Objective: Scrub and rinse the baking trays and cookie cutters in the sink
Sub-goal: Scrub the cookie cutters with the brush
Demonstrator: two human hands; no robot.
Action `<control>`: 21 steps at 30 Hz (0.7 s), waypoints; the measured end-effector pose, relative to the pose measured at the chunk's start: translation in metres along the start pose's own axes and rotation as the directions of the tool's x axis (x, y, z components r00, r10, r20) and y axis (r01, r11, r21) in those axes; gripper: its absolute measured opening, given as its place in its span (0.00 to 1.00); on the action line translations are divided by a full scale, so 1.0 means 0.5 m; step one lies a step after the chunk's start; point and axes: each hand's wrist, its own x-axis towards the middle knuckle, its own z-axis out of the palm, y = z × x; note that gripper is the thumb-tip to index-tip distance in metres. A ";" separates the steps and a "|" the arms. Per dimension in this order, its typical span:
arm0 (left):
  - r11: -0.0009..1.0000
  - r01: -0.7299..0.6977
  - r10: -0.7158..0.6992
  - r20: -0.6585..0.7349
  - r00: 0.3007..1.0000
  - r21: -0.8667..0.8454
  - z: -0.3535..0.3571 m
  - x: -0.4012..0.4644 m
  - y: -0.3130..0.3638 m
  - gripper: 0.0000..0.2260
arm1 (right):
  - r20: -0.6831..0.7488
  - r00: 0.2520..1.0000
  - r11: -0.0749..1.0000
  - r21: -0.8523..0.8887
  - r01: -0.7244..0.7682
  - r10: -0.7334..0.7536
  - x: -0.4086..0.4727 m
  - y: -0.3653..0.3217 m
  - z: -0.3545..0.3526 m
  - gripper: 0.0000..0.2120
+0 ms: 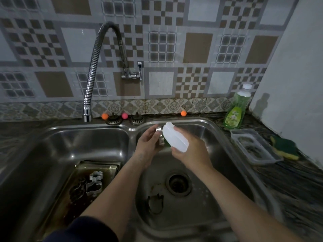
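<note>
Over the right sink basin (215, 173) my left hand (148, 145) holds a small metal cookie cutter (160, 137). My right hand (190, 151) grips a white plastic scrubber (174, 137) and presses it against the cutter; a bit of green shows under the white body. A baking tray (104, 167) lies in the left basin (66, 145) with a flower-shaped cutter (96, 176) and another cutter (94, 187) on it. One more cutter (155, 203) lies on the floor of the right basin, left of the drain (178, 183).
A flexible tap (92, 75) ends above the left basin's back rim, with no water seen. A green dish soap bottle (236, 109), a clear plastic container (253, 147) and a green-yellow sponge (284, 147) sit on the counter at the right. Two strainer plugs (125, 119) rest behind the sink.
</note>
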 end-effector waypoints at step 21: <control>0.999 0.020 -0.011 0.224 0.975 -0.038 0.001 -0.009 0.028 0.14 | 0.004 0.999 0.990 0.132 -0.052 0.052 -0.039 0.014 -0.023 0.30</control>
